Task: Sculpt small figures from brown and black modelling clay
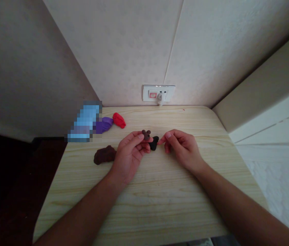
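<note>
Wood-grained table [159, 205]: left hand [131, 150] pinches a knobbed brown lump [146, 135]; narrowed right hand [181, 146], contents unclear, rests beside a black lump [154, 144].

Dim, muted indoor light, its source hard to place; the wall [124, 51] is palest towards the middle and greys into shade at the upper corners; the lower left, over the floor [13, 191], sinks almost to black, while the white cloth [279, 181] at right keeps a dull brightness; shadows around the left hand [130, 153] and right hand [182, 148] are faint and soft-edged; a small glint marks the top of the socket [157, 89]; the black lump [154, 144] loses most surface detail; the wide lens stretches the forearms [236, 198]; a blue patch [84, 123] is pixelated into coarse squares.
</note>
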A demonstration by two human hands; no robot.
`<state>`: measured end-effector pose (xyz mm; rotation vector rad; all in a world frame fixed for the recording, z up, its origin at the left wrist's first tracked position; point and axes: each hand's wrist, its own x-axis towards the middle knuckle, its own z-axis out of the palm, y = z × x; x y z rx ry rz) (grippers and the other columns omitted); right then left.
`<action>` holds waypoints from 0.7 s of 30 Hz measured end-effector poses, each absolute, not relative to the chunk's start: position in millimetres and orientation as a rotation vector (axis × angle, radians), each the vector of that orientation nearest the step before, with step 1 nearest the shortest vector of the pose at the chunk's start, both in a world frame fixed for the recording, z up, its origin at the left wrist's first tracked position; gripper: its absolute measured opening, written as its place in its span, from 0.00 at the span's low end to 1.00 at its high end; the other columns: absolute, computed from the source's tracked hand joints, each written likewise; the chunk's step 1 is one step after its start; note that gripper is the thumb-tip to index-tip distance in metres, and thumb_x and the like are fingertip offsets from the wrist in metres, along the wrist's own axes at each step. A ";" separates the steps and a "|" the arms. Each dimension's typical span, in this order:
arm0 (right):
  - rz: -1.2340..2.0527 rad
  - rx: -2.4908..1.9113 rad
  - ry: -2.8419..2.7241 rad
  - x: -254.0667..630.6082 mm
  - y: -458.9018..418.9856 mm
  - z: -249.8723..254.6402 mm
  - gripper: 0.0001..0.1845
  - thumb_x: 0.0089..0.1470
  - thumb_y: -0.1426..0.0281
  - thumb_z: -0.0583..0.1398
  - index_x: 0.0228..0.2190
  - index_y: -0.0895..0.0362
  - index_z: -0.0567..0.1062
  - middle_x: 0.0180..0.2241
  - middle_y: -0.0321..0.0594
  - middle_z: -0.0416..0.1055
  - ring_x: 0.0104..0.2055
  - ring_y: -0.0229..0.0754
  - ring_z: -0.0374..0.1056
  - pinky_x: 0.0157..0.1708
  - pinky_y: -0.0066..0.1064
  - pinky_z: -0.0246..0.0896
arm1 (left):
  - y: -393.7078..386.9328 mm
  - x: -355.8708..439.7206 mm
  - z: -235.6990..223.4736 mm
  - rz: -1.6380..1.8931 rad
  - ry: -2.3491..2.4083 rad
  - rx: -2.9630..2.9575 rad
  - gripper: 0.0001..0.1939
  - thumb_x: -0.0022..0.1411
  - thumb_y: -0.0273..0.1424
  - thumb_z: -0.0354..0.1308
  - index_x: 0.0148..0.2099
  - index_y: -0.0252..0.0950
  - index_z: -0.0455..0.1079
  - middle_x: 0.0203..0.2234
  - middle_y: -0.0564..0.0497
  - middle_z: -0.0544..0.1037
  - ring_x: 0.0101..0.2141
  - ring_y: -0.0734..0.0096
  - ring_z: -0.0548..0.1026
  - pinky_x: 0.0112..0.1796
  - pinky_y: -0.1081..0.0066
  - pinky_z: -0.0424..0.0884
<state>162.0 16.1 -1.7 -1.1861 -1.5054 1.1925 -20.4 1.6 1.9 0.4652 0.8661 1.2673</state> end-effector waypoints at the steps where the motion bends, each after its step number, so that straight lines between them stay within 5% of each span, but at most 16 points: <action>1: 1.196 -1.192 -1.506 162.0 16.2 -1.7 0.24 0.63 0.50 0.60 0.29 0.57 0.79 0.18 0.36 0.69 0.21 0.36 0.62 0.21 0.28 0.56 | 1.5 -20.4 1.9 1.267 0.867 0.465 0.10 0.55 0.30 0.68 0.38 0.32 0.75 0.31 0.45 0.82 0.28 0.71 0.76 0.31 0.72 0.70; 7: 1.227 -1.180 -1.394 159.0 17.8 -6.3 0.21 0.45 0.54 0.74 0.29 0.55 0.76 0.23 0.35 0.72 0.22 0.36 0.62 0.20 0.28 0.56 | 1.5 -20.6 1.7 1.270 0.849 0.462 0.08 0.56 0.30 0.68 0.37 0.32 0.75 0.30 0.45 0.82 0.28 0.72 0.76 0.31 0.72 0.70; 21: 1.232 -1.181 -1.439 159.6 17.2 -7.5 0.16 0.49 0.58 0.72 0.33 0.56 0.79 0.19 0.32 0.69 0.19 0.34 0.59 0.19 0.27 0.51 | 1.9 -20.9 -0.1 1.270 0.840 0.461 0.08 0.57 0.30 0.68 0.38 0.31 0.76 0.31 0.45 0.82 0.28 0.72 0.76 0.31 0.73 0.71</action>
